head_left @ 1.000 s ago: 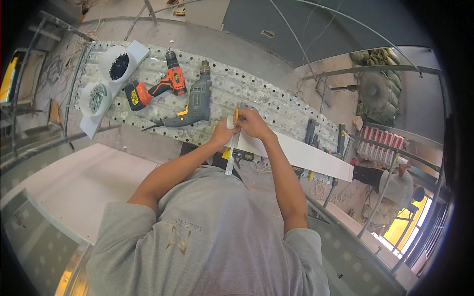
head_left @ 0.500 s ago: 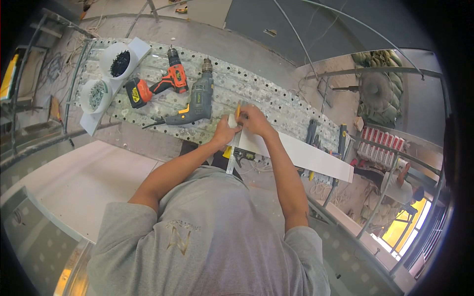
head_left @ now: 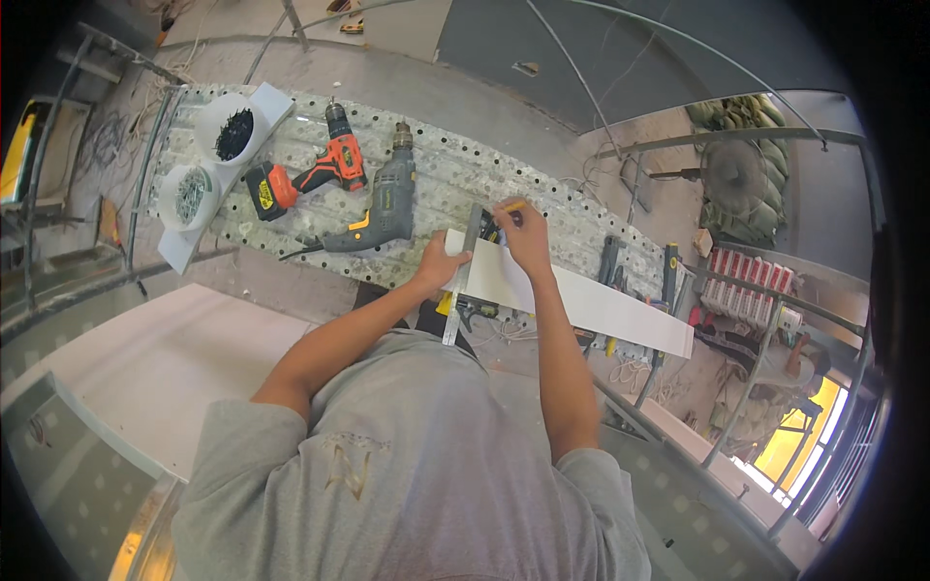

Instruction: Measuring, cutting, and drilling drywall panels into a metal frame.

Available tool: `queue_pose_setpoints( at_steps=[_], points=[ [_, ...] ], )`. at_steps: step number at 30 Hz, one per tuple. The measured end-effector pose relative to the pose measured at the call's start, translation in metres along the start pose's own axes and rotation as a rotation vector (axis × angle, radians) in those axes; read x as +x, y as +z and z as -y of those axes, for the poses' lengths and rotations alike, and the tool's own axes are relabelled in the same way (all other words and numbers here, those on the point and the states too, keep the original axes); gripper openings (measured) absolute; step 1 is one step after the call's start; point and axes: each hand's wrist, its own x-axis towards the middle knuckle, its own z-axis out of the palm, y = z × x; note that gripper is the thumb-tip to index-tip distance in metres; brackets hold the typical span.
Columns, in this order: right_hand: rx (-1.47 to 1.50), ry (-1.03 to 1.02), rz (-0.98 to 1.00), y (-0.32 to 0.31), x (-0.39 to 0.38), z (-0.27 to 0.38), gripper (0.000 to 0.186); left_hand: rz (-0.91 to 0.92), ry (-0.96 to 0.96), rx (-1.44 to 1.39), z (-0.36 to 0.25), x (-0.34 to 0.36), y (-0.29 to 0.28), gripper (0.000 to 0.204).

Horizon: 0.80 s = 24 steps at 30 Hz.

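A long white board strip (head_left: pixel 601 305) lies across the perforated metal platform in front of me. Over its left end runs a metal straightedge (head_left: pixel 454 315), crosswise to the strip. My left hand (head_left: pixel 442 263) is closed on the strip's left end, with the thumb against the straightedge. Just right of the straightedge, my right hand (head_left: pixel 524 235) is raised over the strip's far edge. It pinches a slim yellow tool (head_left: pixel 514 206); whether this is a pencil or a knife I cannot tell.
A grey corded drill (head_left: pixel 392 198) and an orange cordless drill (head_left: pixel 341 160) lie left of my hands. Two white tubs of screws (head_left: pixel 208 121) stand farther left. Hand tools (head_left: pixel 610 261) lie at right. Scaffold rails (head_left: pixel 727 138) surround the platform (head_left: pixel 291 228). A person (head_left: pixel 790 373) is at lower right.
My right hand has moved right, away from the straightedge and left hand, and the yellow tool has swung from upright to nearly level. My left hand stays at the strip's end.
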Motion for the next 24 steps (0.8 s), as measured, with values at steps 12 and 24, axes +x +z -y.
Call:
queue_pose_setpoints(
  at_steps=[12, 24],
  points=[
    [-0.659, 0.197, -0.086, 0.005, -0.177, 0.036, 0.025, 0.033, 0.018, -0.057, 0.001, -0.004, 0.002, 0.050],
    [0.940, 0.696, 0.003, 0.069, -0.216, -0.033, 0.046, 0.162, 0.072, -0.138, -0.020, -0.012, -0.005, 0.045]
  ],
)
